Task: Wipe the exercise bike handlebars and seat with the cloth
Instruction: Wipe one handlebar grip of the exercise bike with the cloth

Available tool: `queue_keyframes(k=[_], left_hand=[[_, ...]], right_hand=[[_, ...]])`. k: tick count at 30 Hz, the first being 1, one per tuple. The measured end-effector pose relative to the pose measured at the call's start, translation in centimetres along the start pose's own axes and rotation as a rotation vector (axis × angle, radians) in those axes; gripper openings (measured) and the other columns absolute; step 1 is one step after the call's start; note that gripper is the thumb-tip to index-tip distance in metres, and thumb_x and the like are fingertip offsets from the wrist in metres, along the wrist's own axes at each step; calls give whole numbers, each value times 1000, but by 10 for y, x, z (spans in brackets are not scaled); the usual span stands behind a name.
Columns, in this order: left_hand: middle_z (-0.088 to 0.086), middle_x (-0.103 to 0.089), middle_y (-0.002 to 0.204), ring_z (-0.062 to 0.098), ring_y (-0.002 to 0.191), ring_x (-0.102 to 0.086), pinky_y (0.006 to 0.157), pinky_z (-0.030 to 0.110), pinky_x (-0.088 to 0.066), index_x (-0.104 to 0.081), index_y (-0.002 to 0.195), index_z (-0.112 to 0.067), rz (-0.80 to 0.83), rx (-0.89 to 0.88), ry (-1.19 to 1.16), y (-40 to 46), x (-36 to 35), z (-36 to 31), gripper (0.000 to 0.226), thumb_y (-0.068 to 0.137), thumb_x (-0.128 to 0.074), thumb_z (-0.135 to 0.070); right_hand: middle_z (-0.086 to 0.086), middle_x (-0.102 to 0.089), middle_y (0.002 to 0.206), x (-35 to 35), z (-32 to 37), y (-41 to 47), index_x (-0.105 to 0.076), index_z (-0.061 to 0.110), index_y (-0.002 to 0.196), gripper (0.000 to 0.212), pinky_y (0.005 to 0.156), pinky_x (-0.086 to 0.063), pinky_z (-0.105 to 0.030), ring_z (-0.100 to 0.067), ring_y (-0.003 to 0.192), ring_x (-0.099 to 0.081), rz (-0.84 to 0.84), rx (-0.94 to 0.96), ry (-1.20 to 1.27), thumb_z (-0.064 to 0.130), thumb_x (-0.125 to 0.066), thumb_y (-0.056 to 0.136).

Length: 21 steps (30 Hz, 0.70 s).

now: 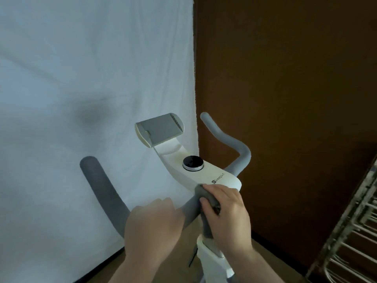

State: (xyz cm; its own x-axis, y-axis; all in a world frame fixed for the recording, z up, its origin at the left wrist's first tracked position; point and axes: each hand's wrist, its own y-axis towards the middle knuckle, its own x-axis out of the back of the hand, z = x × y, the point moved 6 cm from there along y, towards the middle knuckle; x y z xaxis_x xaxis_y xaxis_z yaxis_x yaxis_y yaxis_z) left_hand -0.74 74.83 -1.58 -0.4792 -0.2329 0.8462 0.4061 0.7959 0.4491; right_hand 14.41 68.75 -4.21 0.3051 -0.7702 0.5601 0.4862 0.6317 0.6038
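Head view, lower centre: right hand [226, 213] grips the grey cloth [208, 203] against the handlebars [189, 213]; left hand [151, 225] grasps the bar beside it.

1. Left hand [152, 225]: bare; no glove, ring or watch visible.
2. Right hand [228, 213]: bare; no glove, ring or watch visible.
3. Both forearms: uncovered to the frame edge; no sleeve visible.
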Motion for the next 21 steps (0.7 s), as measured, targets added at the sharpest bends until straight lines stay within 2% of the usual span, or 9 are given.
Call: queue_keyframes(k=[3, 5, 6, 10, 13, 16, 18, 20, 21], left_hand=[[-13, -55, 64, 1, 52, -42, 54, 12, -22, -52, 73, -32, 4, 23, 12, 0, -3, 2, 25, 89, -43, -48], [-14, -56, 68, 1, 58, -44, 55, 12, -22, -50, 75, -33, 8, 33, 7, 0, -4, 3, 24, 90, -41, -49], [-14, -56, 70, 2, 60, -44, 55, 12, -23, -49, 76, -33, 9, 43, -4, 0, -5, 4, 23, 90, -40, -49], [-15, -56, 73, 4, 65, -46, 58, 12, -28, -56, 82, -32, 14, 65, -20, 0, -9, 7, 27, 91, -39, -50], [-12, -55, 73, 6, 64, -46, 57, 14, -29, -56, 81, -30, -20, 38, -17, -1, -10, 6, 29, 91, -36, -49], [-10, -56, 74, 8, 64, -48, 63, 16, -32, -56, 81, -28, -18, 8, -17, -2, -8, 4, 31, 93, -34, -46], [-11, -57, 71, 7, 60, -48, 74, 20, -39, -59, 79, -28, -16, 18, -4, -4, -5, 3, 33, 90, -33, -46], [-14, -55, 63, 4, 54, -45, 73, 25, -45, -61, 71, -30, -59, 26, 11, -8, -4, 4, 31, 85, -37, -44], [-16, -55, 62, 3, 54, -47, 73, 26, -47, -62, 69, -31, -91, 42, 2, -12, -4, 5, 29, 83, -40, -42]], right_hand=[[7, -69, 100, -3, 13, 12, -72, 23, 106, 23, 80, -55, -27, -16, 96, -64, 165, 106, -32, 24, -63, 84], [7, -66, 105, -13, 20, 17, -69, 22, 109, 20, 90, -48, -21, -11, 102, -61, 397, 141, -29, 22, -59, 92], [7, -64, 108, -15, 18, 20, -68, 22, 111, 20, 92, -44, -16, -9, 104, -59, 452, 127, -27, 23, -57, 94], [11, -61, 103, -17, 12, 35, -66, 32, 105, 16, 87, -46, -19, -6, 101, -57, 398, 135, -91, 32, -54, 94], [16, -62, 96, -24, 19, 42, -67, 37, 97, 13, 80, -48, -19, -1, 89, -57, 567, 159, -60, 35, -57, 89], [11, -64, 90, -25, 13, 58, -68, 36, 92, 13, 75, -53, -28, -6, 83, -62, 532, 125, -98, 34, -56, 86], [12, -63, 95, -27, 15, 55, -67, 38, 94, 13, 78, -52, -27, -6, 86, -60, 566, 161, -103, 36, -55, 88], [16, -65, 95, -27, 16, 48, -68, 39, 96, 13, 80, -51, -22, -2, 87, -60, 629, 179, 2, 37, -58, 88], [15, -67, 96, -33, 7, 47, -68, 38, 97, 13, 81, -50, -22, -2, 88, -60, 637, 119, 33, 37, -60, 88]])
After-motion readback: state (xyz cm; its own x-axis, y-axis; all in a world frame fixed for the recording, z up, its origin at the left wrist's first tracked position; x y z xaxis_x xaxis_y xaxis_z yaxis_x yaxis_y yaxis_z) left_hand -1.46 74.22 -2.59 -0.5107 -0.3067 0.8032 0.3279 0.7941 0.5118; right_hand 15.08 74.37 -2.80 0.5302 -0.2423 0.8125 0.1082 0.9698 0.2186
